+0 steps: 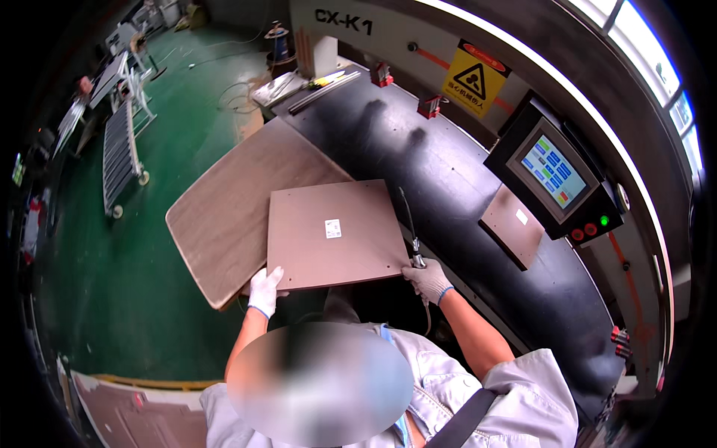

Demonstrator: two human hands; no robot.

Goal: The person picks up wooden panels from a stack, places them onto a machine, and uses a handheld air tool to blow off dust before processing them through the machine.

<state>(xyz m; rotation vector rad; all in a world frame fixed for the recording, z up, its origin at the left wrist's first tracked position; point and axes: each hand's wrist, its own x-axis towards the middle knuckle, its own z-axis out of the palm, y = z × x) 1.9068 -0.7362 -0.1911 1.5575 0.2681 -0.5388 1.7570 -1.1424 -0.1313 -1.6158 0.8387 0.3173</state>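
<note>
- Your left hand [267,290], in a white glove with a blue cuff edge, grips the near left corner of the brown board [362,235], thumb on top.
- Your right hand [428,281], gloved the same way, is closed on the near right corner of that board.
- The brown board is in front of you, roughly square, with small dark holes near its corners and a white label [332,228] around its middle.
- Its far left part overlaps the wooden panel [216,213], a larger piece with rounded corners; you cannot tell from here whether the two touch.
- Just beside your right hand is a dark and silver hand tool [418,255]; whether your fingers touch it is unclear.
- To your right, the long black desk [448,198] curves past, carrying a small board [511,230] that has its own white label.
- Above that small board you have the control screen [553,170], lit, with a glowing green button [604,221] at its lower corner.
- Red blocks [429,107] stand along the far edge of the desk, below a yellow warning sign [476,78].
- Left of you, a roller stand [119,160] on wheels stands on the green floor [198,89].
</note>
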